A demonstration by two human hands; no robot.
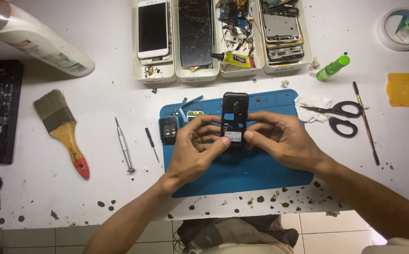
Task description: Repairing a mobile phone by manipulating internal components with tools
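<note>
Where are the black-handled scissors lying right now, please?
In the head view, the scissors lie right of the blue mat, beside crumpled tissue.

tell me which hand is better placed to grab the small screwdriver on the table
Left. The left hand is on the side of the small screwdriver, just beside it; the right hand would have to cross the black phone.

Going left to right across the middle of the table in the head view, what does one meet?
Paintbrush → silver screwdriver → small black screwdriver → left hand → black phone frame held by both hands → right hand → scissors → thin long tool.
</note>
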